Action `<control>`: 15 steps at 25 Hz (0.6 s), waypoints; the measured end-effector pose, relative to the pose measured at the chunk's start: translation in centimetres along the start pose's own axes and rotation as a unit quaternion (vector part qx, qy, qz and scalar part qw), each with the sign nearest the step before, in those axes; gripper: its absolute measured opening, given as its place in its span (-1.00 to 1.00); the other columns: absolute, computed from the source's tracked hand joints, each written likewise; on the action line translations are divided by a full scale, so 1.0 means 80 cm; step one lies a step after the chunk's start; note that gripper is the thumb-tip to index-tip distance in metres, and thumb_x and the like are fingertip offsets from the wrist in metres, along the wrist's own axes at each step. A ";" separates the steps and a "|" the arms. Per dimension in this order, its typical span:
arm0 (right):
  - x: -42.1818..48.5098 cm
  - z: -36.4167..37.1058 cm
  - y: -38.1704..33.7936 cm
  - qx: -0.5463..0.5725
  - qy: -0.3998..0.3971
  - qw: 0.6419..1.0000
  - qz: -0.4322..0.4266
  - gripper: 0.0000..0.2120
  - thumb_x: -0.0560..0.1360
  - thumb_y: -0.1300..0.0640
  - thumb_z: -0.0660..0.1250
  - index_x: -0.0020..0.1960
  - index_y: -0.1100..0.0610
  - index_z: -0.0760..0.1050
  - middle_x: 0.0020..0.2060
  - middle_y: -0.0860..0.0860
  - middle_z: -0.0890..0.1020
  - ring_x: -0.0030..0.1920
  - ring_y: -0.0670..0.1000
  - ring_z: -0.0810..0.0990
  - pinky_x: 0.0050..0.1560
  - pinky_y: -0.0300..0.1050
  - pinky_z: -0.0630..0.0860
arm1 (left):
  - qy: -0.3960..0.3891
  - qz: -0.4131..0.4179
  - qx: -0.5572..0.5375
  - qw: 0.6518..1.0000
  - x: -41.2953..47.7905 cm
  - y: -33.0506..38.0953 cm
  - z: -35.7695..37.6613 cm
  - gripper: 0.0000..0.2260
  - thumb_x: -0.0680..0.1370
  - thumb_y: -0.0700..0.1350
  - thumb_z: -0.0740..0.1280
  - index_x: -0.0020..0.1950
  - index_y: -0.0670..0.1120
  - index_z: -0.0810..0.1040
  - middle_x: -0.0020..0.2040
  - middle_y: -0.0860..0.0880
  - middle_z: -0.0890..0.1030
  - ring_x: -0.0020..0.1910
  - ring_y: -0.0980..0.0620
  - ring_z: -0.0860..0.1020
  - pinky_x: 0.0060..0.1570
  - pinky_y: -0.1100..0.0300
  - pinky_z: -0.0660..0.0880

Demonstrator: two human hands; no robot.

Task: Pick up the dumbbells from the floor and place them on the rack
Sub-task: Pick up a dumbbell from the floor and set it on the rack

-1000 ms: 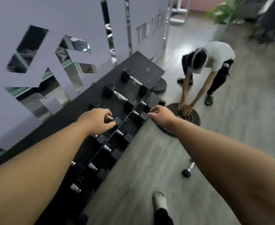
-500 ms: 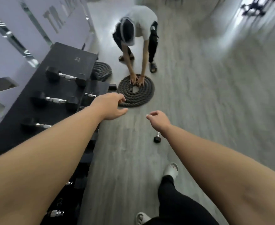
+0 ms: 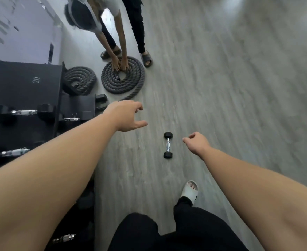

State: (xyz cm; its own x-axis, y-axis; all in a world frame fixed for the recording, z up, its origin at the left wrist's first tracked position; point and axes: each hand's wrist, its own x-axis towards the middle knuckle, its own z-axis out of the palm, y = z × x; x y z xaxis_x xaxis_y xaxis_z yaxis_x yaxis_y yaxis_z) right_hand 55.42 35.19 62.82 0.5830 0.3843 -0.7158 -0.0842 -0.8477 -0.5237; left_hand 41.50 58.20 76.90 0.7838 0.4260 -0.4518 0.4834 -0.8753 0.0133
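Dumbbell (image 3: pixel 167 145): knurled chrome bar, hexagonal black heads.

Grey wood-grain floor (image 3: pixel 221 87), black rack (image 3: pixel 22 91) at left.
On floor: one small dumbbell (image 3: pixel 167 145), two coiled ropes (image 3: pixel 123 77); on rack: larger dumbbells (image 3: pixel 22 111).

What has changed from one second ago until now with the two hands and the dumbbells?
Both hands let go of the rack and swung out over the floor. The left hand is open, the right hand loosely curled beside the small dumbbell, which lies untouched as before.
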 end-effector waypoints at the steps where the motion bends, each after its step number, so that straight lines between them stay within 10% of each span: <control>1: 0.011 0.001 0.002 0.015 -0.001 1.000 0.010 -0.65 0.58 -0.01 0.34 0.28 0.15 0.48 0.06 0.05 0.58 0.08 0.11 0.54 0.16 -0.02 0.47 | -0.016 0.004 0.001 1.000 0.021 -0.001 0.001 -0.36 0.49 0.42 0.32 0.43 0.06 0.46 0.29 0.08 0.60 0.25 -0.02 0.56 0.22 -0.06 0.52; 15: 0.337 0.227 0.121 0.222 0.014 0.941 0.255 -0.62 0.58 -0.06 0.37 0.33 0.09 0.52 0.15 0.05 0.66 0.01 0.09 0.58 -0.02 -0.09 0.42 | -0.206 0.176 0.020 0.962 0.482 0.004 0.360 -0.46 0.56 0.27 0.35 0.45 0.04 0.43 0.32 0.06 0.57 0.32 -0.02 0.51 0.20 0.01 0.50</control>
State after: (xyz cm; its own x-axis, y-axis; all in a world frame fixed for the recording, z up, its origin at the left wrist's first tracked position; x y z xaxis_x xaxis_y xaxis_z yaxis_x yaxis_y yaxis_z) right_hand 55.68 43.98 30.09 0.3961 -0.0461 -0.9171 -0.6838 -0.6813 -0.2611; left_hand 60.68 67.77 33.81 0.6719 -0.0178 -0.7405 0.1939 -0.9606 0.1991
